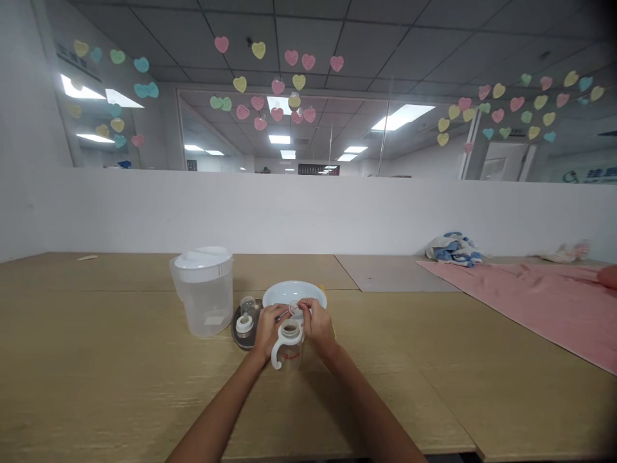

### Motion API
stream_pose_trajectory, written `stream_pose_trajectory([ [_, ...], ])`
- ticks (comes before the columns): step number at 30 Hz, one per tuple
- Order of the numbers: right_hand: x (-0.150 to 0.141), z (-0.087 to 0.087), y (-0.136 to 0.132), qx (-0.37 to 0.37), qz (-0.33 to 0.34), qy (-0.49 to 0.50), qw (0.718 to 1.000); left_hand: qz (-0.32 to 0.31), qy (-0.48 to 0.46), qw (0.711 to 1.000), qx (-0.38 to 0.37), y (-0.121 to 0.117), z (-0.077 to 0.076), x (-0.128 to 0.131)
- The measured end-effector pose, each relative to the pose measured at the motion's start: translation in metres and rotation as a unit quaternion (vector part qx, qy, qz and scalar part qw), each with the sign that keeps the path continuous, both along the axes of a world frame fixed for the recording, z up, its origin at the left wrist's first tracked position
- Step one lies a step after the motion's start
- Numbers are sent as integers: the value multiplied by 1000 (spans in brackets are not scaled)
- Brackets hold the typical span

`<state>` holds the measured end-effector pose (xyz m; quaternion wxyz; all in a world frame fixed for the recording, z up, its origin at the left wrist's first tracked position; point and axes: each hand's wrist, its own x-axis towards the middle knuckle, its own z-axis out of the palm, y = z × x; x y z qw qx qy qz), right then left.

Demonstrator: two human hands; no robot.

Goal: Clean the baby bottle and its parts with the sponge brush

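Note:
Both hands meet above a clear baby bottle (291,354) that stands uncapped, with a white handle curving out on its left. Between my fingertips is a small, clear, round piece (294,308); its kind is too small to make out. My left hand (268,326) is closed at its left side, and a thin greyish strip shows by those fingers. From the right, my right hand (315,323) pinches the same piece. Just behind them sits a white bowl (276,292). Left of my left hand, a dark round tray (238,339) carries a white-ringed bottle nipple (244,323) and a clear cap (247,304).
A clear pitcher with a white lid (205,296) stands left of the tray. Something yellow shows at the bowl's right. Farther right lie a pink cloth (525,299) and a crumpled blue-and-white cloth (454,249). A low white wall (308,212) borders the table's back.

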<state>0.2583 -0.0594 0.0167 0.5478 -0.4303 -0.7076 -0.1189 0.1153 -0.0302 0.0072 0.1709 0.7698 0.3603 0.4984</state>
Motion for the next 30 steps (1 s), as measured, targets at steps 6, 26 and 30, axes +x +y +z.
stream_pose_trajectory([
  [6, -1, 2, -6, 93, 16, 33, 995, -7, 17, 1000, -5, -1, -1, 1],
  [26, 26, 2, 17, -54, -69, 178, 980, 54, 0, 999, 5, 0, -3, 0],
  [30, 23, 8, 17, -37, -100, 198, 974, 51, -8, 999, 1, 1, -5, 0],
])
